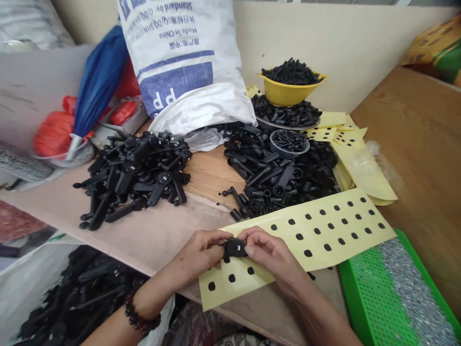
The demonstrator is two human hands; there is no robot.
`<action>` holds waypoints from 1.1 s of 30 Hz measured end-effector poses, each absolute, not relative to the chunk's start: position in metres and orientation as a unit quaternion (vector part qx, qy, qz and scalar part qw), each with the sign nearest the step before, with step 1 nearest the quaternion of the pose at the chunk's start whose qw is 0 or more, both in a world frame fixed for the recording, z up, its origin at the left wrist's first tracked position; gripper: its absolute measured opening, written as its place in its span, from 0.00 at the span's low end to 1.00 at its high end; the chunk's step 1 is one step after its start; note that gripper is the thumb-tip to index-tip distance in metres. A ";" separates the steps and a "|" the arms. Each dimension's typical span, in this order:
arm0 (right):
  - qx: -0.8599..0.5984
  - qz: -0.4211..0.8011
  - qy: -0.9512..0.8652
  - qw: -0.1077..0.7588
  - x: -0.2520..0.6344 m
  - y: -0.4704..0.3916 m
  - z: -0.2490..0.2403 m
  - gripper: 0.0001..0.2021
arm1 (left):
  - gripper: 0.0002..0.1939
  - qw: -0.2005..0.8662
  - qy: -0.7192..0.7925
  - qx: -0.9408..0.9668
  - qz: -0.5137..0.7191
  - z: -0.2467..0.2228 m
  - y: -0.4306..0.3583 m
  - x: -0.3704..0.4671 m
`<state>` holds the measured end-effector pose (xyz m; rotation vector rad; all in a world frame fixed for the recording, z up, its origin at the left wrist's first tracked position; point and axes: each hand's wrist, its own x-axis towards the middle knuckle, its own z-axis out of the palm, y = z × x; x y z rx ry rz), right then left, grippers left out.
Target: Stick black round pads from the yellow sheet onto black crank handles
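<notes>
My left hand (207, 250) is closed around a black plastic crank handle (236, 248), whose round end faces up and shows a small pale metal square. At the right edge of that round end, the thumb and fingers of my right hand (264, 250) pinch it; whether they also hold something small is hidden. Directly beneath both hands lies a yellow sheet (288, 259) carrying rows of black rounded stickers (308, 253). Several bare yellow spots show between the stickers, near my hands.
Heaps of black handles (133, 173) lie left and right. A small clear bowl (290, 144) and a yellow bowl (293, 89) hold black parts. A white sack (187, 62) stands behind. A green basket (363, 288) with metal pieces sits right; an open bag (82, 293) of handles, lower left.
</notes>
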<state>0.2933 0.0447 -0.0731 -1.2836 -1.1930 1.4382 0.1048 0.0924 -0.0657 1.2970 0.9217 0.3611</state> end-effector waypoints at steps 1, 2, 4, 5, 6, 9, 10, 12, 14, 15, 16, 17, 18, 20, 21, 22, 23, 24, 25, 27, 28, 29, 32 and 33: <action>-0.512 0.574 -0.478 0.424 0.293 0.045 -0.073 0.12 | 0.17 0.686 0.409 0.579 0.163 -0.065 0.092 0.105; -0.512 0.573 -0.479 0.424 0.293 0.045 -0.073 0.12 | 0.17 0.686 0.408 0.580 0.164 -0.065 0.092 0.105; -0.515 0.573 -0.478 0.422 0.292 0.045 -0.073 0.11 | 0.16 0.684 0.409 0.581 0.163 -0.066 0.091 0.106; -0.519 0.572 -0.476 0.421 0.292 0.045 -0.073 0.11 | 0.16 0.684 0.410 0.581 0.162 -0.066 0.091 0.106; -0.522 0.571 -0.475 0.419 0.292 0.045 -0.072 0.11 | 0.16 0.685 0.411 0.579 0.162 -0.066 0.091 0.106; -0.522 0.570 -0.478 0.417 0.291 0.045 -0.072 0.11 | 0.16 0.687 0.407 0.579 0.166 -0.067 0.091 0.105; -0.521 0.569 -0.481 0.416 0.291 0.045 -0.071 0.11 | 0.16 0.687 0.405 0.580 0.166 -0.067 0.091 0.105; -0.523 0.566 -0.485 0.414 0.292 0.045 -0.072 0.11 | 0.16 0.685 0.406 0.583 0.165 -0.068 0.091 0.104; -0.526 0.562 -0.485 0.415 0.292 0.045 -0.072 0.11 | 0.15 0.684 0.407 0.582 0.166 -0.070 0.091 0.104; -0.525 0.562 -0.485 0.416 0.292 0.045 -0.073 0.11 | 0.15 0.684 0.408 0.581 0.167 -0.071 0.091 0.104; -0.523 0.562 -0.485 0.419 0.292 0.045 -0.073 0.11 | 0.16 0.684 0.409 0.581 0.167 -0.072 0.091 0.103; -0.522 0.562 -0.484 0.421 0.292 0.045 -0.074 0.10 | 0.16 0.684 0.409 0.580 0.167 -0.072 0.091 0.103; -0.520 0.563 -0.484 0.421 0.292 0.045 -0.074 0.10 | 0.16 0.683 0.410 0.581 0.167 -0.072 0.091 0.103; -0.521 0.562 -0.484 0.421 0.292 0.045 -0.075 0.10 | 0.16 0.679 0.410 0.586 0.166 -0.070 0.091 0.104; -0.522 0.561 -0.485 0.421 0.292 0.046 -0.075 0.10 | 0.16 0.677 0.408 0.589 0.167 -0.068 0.091 0.104; -0.524 0.559 -0.485 0.422 0.292 0.046 -0.074 0.09 | 0.16 0.676 0.405 0.592 0.168 -0.067 0.092 0.105; -0.524 0.558 -0.486 0.422 0.292 0.046 -0.074 0.09 | 0.16 0.675 0.403 0.594 0.168 -0.065 0.092 0.105; -0.524 0.557 -0.487 0.422 0.293 0.046 -0.074 0.09 | 0.16 0.676 0.403 0.594 0.169 -0.064 0.091 0.105; -0.524 0.556 -0.488 0.422 0.293 0.046 -0.074 0.09 | 0.16 0.676 0.403 0.593 0.171 -0.064 0.091 0.106; -0.526 0.553 -0.489 0.422 0.293 0.046 -0.074 0.09 | 0.16 0.676 0.406 0.590 0.174 -0.064 0.091 0.106; -0.527 0.552 -0.490 0.422 0.293 0.046 -0.074 0.09 | 0.16 0.675 0.408 0.590 0.176 -0.065 0.091 0.106; -0.528 0.551 -0.490 0.421 0.293 0.046 -0.074 0.09 | 0.17 0.674 0.409 0.589 0.177 -0.066 0.090 0.106; -0.529 0.551 -0.491 0.418 0.293 0.045 -0.074 0.08 | 0.17 0.673 0.420 0.584 0.175 -0.067 0.090 0.105; -0.529 0.550 -0.492 0.418 0.293 0.045 -0.074 0.08 | 0.17 0.672 0.423 0.583 0.173 -0.066 0.090 0.105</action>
